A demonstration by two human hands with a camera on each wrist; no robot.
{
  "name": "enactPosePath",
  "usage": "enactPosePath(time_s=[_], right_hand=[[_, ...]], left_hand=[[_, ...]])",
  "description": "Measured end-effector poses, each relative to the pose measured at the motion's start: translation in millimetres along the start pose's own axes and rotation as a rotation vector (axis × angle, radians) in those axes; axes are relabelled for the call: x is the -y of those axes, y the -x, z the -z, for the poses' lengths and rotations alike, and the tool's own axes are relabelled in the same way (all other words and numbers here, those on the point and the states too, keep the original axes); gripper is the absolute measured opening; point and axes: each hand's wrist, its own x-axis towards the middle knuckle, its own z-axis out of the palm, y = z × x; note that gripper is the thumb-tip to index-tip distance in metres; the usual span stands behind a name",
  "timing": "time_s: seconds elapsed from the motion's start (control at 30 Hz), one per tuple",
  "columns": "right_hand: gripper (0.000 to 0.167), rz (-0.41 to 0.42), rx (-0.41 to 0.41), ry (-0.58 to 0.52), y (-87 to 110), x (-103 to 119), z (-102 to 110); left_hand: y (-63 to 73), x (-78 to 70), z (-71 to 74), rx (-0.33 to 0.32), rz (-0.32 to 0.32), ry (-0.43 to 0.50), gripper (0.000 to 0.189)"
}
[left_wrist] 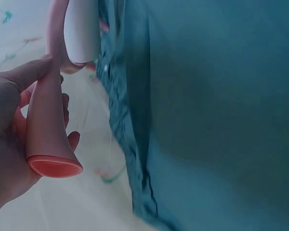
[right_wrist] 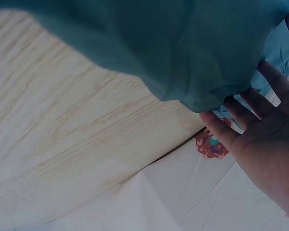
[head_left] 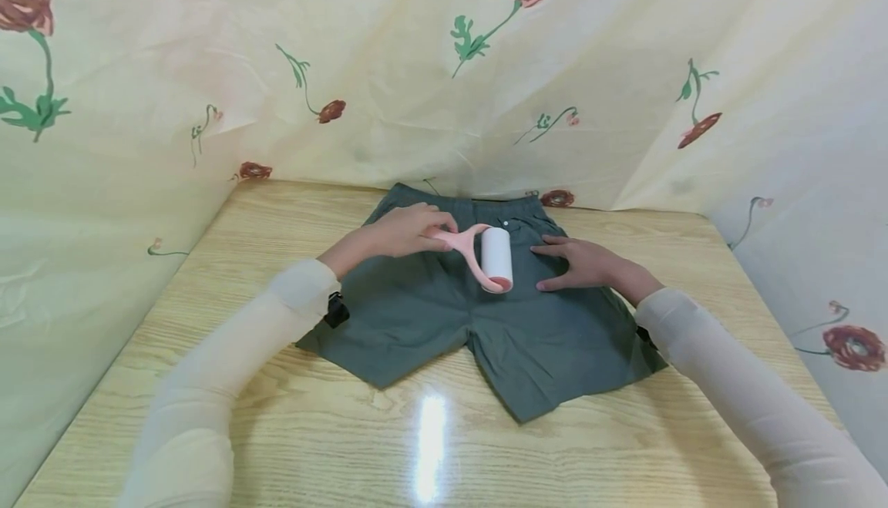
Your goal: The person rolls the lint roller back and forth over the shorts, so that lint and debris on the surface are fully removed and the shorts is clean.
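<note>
Dark grey-green shorts [head_left: 416,315] lie spread on the wooden table, waistband toward the back wall. My left hand [head_left: 411,230] grips the pink handle of a lint roller [head_left: 496,257], whose white roll is over the upper middle of the shorts. In the left wrist view, the fingers and thumb wrap round the lint roller's handle [left_wrist: 50,115], with the shorts [left_wrist: 216,110] beside it. My right hand [head_left: 579,263] rests with spread fingers on the right side of the shorts. The right wrist view shows its fingertips [right_wrist: 213,118] touching the cloth near the edge.
A pale cloth with printed flowers [head_left: 388,53] hangs behind and at both sides of the wooden table [head_left: 333,446]. Black straps with a small device [head_left: 337,311] sit at the wrists. A bright light reflection [head_left: 430,446] shows on the front of the tabletop.
</note>
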Motion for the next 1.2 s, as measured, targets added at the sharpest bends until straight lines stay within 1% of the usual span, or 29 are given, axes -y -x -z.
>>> enactPosePath(time_s=[0.1, 0.2, 0.33, 0.47, 0.6, 0.77, 0.93, 1.07, 1.2], right_hand=[[0.084, -0.001, 0.001, 0.003, 0.0, 0.1, 0.1], [0.085, -0.002, 0.000, 0.004, -0.3, -0.1, -0.1], [0.085, 0.003, -0.005, 0.012, -2.0, 0.2, -1.5], [0.085, -0.001, -0.001, 0.013, -3.0, -0.2, -2.7], [0.085, 0.006, -0.007, 0.017, -1.7, -0.4, -1.3], [0.085, 0.004, -0.004, 0.026, -0.5, -0.2, 1.7], [0.085, 0.004, -0.004, 0.031, -0.4, -0.5, 2.0], [0.085, 0.008, -0.006, 0.027, 0.4, -0.3, 0.8], [0.085, 0.018, -0.011, 0.022, 1.3, 1.0, 1.5]], left_hand=[[-12.1, -9.7, -8.8, 0.022, 0.001, -0.019, 0.033], [-21.3, -15.4, -16.1, 0.045, 0.000, -0.040, 0.031], [-27.2, -18.6, -22.8, 0.071, 0.004, -0.071, 0.032], [-30.1, -19.8, -27.6, 0.077, 0.010, -0.094, 0.032], [-32.5, -22.1, -30.1, 0.060, 0.010, -0.109, 0.032], [-33.5, -28.3, -30.1, 0.045, 0.008, -0.092, 0.030], [-33.0, -31.6, -30.3, 0.050, 0.006, -0.065, 0.028], [-31.5, -30.4, -32.7, 0.053, 0.010, -0.045, 0.028], [-28.9, -24.9, -33.8, 0.052, 0.005, -0.039, 0.030]])
